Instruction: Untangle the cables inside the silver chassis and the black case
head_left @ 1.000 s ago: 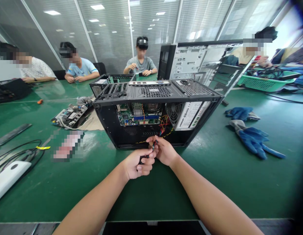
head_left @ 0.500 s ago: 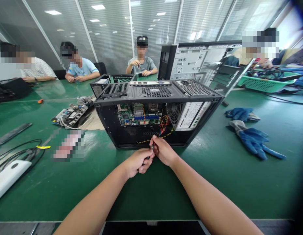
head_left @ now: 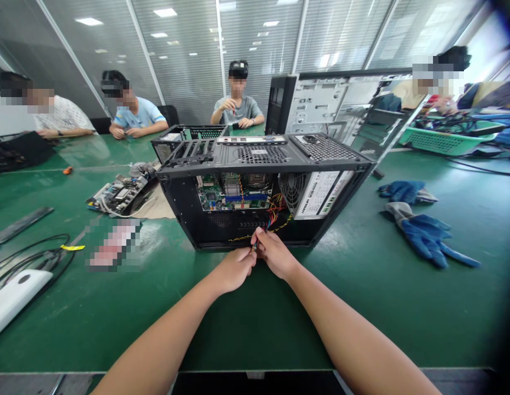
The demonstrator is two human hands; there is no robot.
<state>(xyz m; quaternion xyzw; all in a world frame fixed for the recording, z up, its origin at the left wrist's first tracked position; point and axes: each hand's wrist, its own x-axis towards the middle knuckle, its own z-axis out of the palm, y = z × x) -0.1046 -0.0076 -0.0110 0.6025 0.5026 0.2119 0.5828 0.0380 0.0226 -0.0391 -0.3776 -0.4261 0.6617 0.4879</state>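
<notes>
A black computer case lies on its side with its open face toward me. Inside show a green motherboard, a fan and a labelled power supply. A bundle of coloured cables runs out of the case to my hands. My left hand and my right hand meet just in front of the case's lower edge. Both are closed with fingertips pinching the cable bundle between them. The end of the bundle is hidden by my fingers.
Blue work gloves lie to the right. A loose circuit board and a white power strip with black cords are on the left. Behind stand another open case and a green basket of cables. Several people sit around the table.
My left hand has shifted slightly up and its fingers have drawn in closer to the right hand. The right hand stays nearly in place.
</notes>
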